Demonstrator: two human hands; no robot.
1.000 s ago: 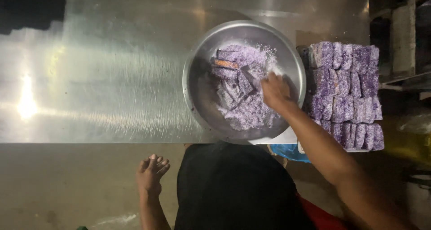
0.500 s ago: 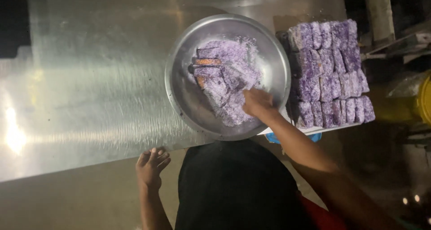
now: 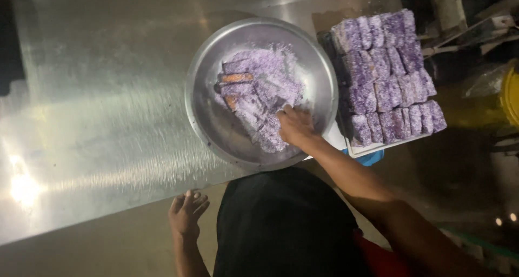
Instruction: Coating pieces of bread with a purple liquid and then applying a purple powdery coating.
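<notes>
**Right hand in the coating bowl, left hand at the counter edge**

The right hand (image 3: 294, 126) reaches into the wide round metal bowl (image 3: 205, 101) and rests on the near side of the heap of purple crumb-coated bars (image 3: 254, 96), fingers curled down onto the pieces; whether the grip has closed around one bar or only presses on the heap, I cannot tell. The left hand (image 3: 186, 212) hangs just below the near edge of the brushed-steel counter (image 3: 97, 109), fingers loosely spread, holding nothing.

The bars look soft and light, with a loose powdery coat that would likely shed under a hard pinch (two show bare orange patches), so a gentle hold across the long sides seems kinder than squeezing the ends.

The bowl sits near the counter's front edge, its near rim close to the person's dark shirt (image 3: 281, 223). Just to its right, touching or nearly so, a white tray (image 3: 378, 146) carries tight rows of finished purple coated bars (image 3: 386, 77) and overhangs the counter's corner. Rightward room is tight; to the left the steel runs broad and open.
</notes>
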